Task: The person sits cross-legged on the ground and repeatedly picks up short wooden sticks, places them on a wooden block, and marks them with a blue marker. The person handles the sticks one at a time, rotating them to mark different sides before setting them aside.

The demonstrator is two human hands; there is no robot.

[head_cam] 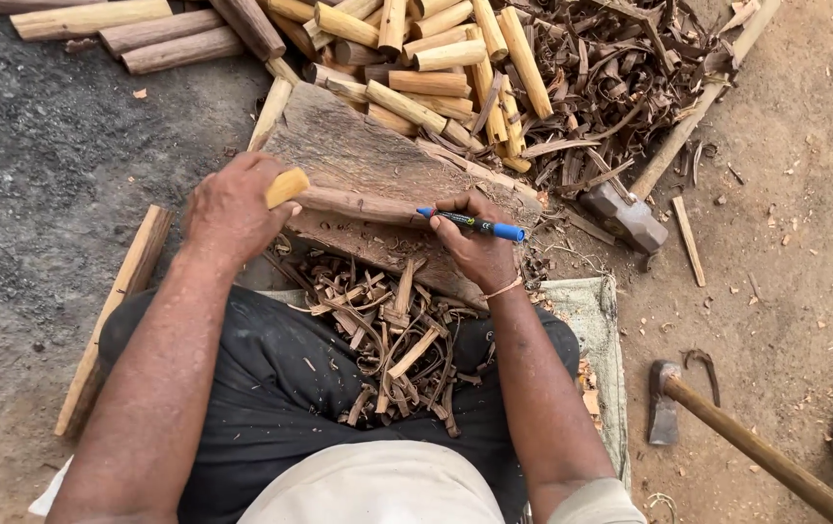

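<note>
A person's left hand (232, 209) is gripping a stick (339, 201) on a wood block (358, 155) while the right hand (479, 247) is pinching a blue pen (470, 224), whose tip may skid if the stick rolls.

Both forearms reach forward, left hand (230, 209) fisted knuckles-up, right hand (477, 247) with fingers (455, 225) pinched together.

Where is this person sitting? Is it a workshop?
Probably an outdoor wood-working spot on bare ground: a pile of cut sticks, bark shavings in the lap, and a hammer lying on the dirt.

Hammer (669, 403), sledgehammer (625, 215), peeled sticks (436, 53), bark scraps (620, 78).
</note>
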